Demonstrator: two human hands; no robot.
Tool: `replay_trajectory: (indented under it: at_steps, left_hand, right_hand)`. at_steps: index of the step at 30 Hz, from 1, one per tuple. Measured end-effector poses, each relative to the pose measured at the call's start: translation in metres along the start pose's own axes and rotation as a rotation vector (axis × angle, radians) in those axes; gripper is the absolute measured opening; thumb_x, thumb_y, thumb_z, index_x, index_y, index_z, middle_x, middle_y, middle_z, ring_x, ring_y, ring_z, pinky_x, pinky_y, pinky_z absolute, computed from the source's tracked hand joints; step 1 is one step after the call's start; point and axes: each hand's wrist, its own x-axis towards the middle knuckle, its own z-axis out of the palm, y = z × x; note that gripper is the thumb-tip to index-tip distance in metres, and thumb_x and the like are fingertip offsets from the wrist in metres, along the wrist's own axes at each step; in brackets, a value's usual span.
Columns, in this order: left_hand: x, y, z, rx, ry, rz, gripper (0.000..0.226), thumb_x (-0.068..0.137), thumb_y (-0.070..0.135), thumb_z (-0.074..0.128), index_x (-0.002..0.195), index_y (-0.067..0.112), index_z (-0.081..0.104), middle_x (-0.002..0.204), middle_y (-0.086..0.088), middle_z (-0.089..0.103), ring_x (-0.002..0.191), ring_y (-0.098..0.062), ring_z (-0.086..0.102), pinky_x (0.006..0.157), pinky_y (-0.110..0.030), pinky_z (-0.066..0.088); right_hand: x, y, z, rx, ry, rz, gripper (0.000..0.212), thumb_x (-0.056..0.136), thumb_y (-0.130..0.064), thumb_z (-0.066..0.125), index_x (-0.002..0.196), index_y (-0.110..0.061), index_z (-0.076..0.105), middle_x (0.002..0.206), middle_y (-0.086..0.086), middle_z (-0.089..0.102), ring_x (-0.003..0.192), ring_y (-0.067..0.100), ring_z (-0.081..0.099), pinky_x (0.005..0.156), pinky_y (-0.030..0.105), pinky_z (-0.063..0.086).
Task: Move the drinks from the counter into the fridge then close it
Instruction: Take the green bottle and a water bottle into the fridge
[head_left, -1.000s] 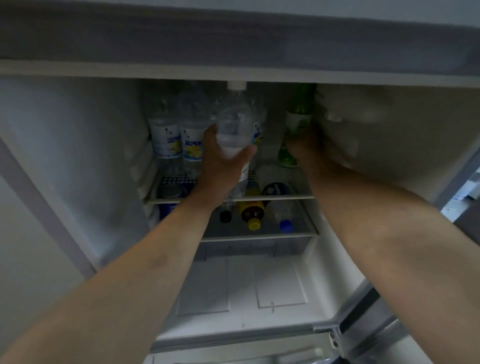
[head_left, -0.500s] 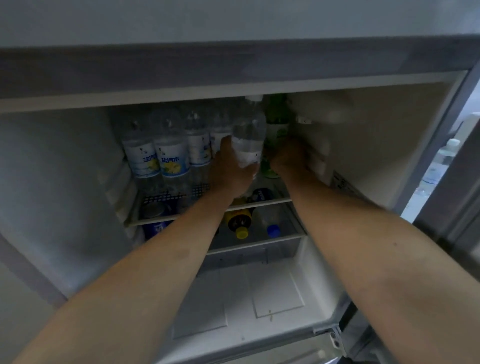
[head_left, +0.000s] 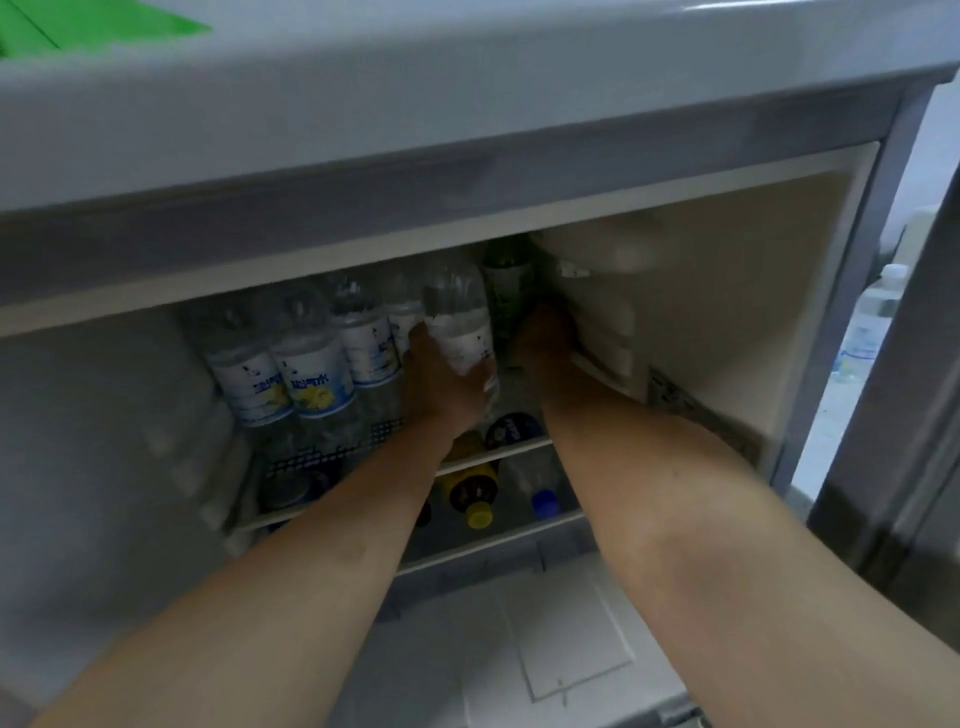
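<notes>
Both my arms reach deep into the open fridge (head_left: 727, 270). My left hand (head_left: 441, 384) is wrapped round a clear water bottle (head_left: 457, 317) on the upper shelf (head_left: 519, 447), right of a row of similar labelled bottles (head_left: 306, 374). My right hand (head_left: 543, 343) grips the base of a green bottle (head_left: 506, 291) standing against the fridge's right inner wall. The bottle tops are hidden behind the fridge's upper frame.
On the lower shelf (head_left: 493, 540) lie a yellow-capped bottle (head_left: 470, 491) and a blue-capped bottle (head_left: 543, 499). A dark round can top (head_left: 511, 428) sits at the upper shelf's front. The open door (head_left: 893, 415) stands at the right, with another bottle (head_left: 867, 322) beyond it.
My head has risen, so the fridge's top edge now covers the bottle caps. Both hands have pushed their bottles further back on the upper shelf.
</notes>
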Motion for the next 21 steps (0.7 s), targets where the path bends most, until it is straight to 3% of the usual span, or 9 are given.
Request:
replay_trajectory:
  at_steps: [2,6,8,10,13,17,21]
  left_hand:
    - [0.001,0.001,-0.005,0.087,-0.009,0.021,0.086,0.082,0.033,0.078,0.149,0.014,0.026,0.149,-0.012,0.042,0.135,-0.029,0.045,0.099,-0.028,0.037]
    - [-0.002,0.004,-0.005,0.141,-0.015,0.017,0.075,0.082,0.030,0.078,0.141,0.010,0.035,0.144,-0.013,0.050,0.131,-0.031,0.050,0.106,-0.043,0.045]
    - [-0.001,0.006,0.001,0.131,-0.007,0.023,0.073,0.084,0.029,0.077,0.141,0.009,0.036,0.144,-0.014,0.051,0.131,-0.031,0.050,0.107,-0.043,0.044]
    - [0.001,0.008,0.010,0.121,-0.004,0.044,0.075,0.087,0.029,0.073,0.146,0.007,0.033,0.148,-0.013,0.046,0.136,-0.029,0.045,0.110,-0.038,0.040]
    - [0.005,0.011,0.024,0.077,0.012,0.062,0.068,0.090,0.029,0.069,0.147,0.010,0.037,0.147,-0.011,0.047,0.134,-0.026,0.046,0.109,-0.039,0.041]
    - [0.007,-0.001,0.029,0.070,-0.043,0.000,0.032,0.097,0.015,0.055,0.128,0.009,0.058,0.128,-0.010,0.061,0.119,-0.026,0.057,0.095,-0.028,0.044]
    - [0.001,-0.018,0.011,0.102,-0.077,-0.027,0.026,0.100,0.008,0.046,0.116,0.006,0.066,0.120,-0.012,0.064,0.105,-0.020,0.057,0.084,-0.023,0.039]
  right_hand:
    - [-0.001,-0.001,0.002,0.081,0.033,-0.030,0.047,0.105,-0.029,0.045,0.147,-0.009,0.041,0.151,0.016,0.042,0.139,0.030,0.040,0.115,0.040,0.034]
    - [-0.010,0.004,0.002,0.217,0.116,0.005,0.045,0.103,-0.028,0.050,0.144,-0.009,0.046,0.149,0.014,0.045,0.139,0.028,0.042,0.115,0.037,0.035]
    - [-0.020,0.010,0.007,0.329,0.204,-0.042,0.038,0.101,-0.026,0.054,0.134,-0.008,0.056,0.138,0.015,0.056,0.128,0.029,0.053,0.103,0.034,0.044]
    - [-0.039,0.015,0.011,0.554,0.310,-0.112,0.027,0.099,-0.023,0.055,0.118,-0.008,0.066,0.118,0.013,0.067,0.111,0.029,0.063,0.082,0.030,0.048]
    - [-0.064,0.019,0.013,0.803,0.273,-0.204,0.027,0.097,-0.039,0.059,0.105,-0.016,0.069,0.101,0.003,0.072,0.094,0.021,0.068,0.076,0.034,0.055]
    - [-0.070,0.016,0.011,0.623,0.148,-0.251,0.048,0.081,-0.040,0.078,0.122,-0.020,0.064,0.120,0.003,0.070,0.109,0.017,0.065,0.092,0.037,0.055]
    - [-0.063,-0.004,0.015,0.410,0.128,-0.127,0.061,0.078,-0.043,0.081,0.127,-0.014,0.059,0.127,0.008,0.065,0.115,0.024,0.062,0.095,0.036,0.053]
